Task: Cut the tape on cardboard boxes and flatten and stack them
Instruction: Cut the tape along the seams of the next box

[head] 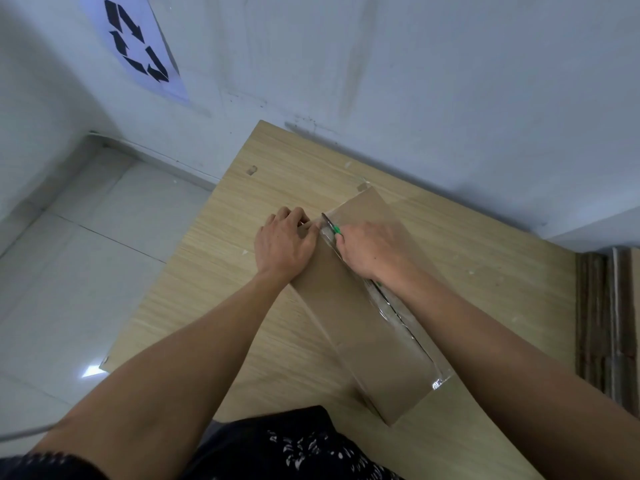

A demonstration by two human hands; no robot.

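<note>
Wood worktop (pixel 242 188) by white wall (pixel 450 81). Left hand (pixel 282 242) grips box (pixel 346 306), right hand (pixel 370 247) grips cutter (pixel 330 226). I'd keep it shallow, following the tape (pixel 391 313).

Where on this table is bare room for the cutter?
Table left of the box, out to its edge; right of the box, toward the wall and cardboard stack. Crowded at the box's far end: left hand, right hand with cutter.
</note>
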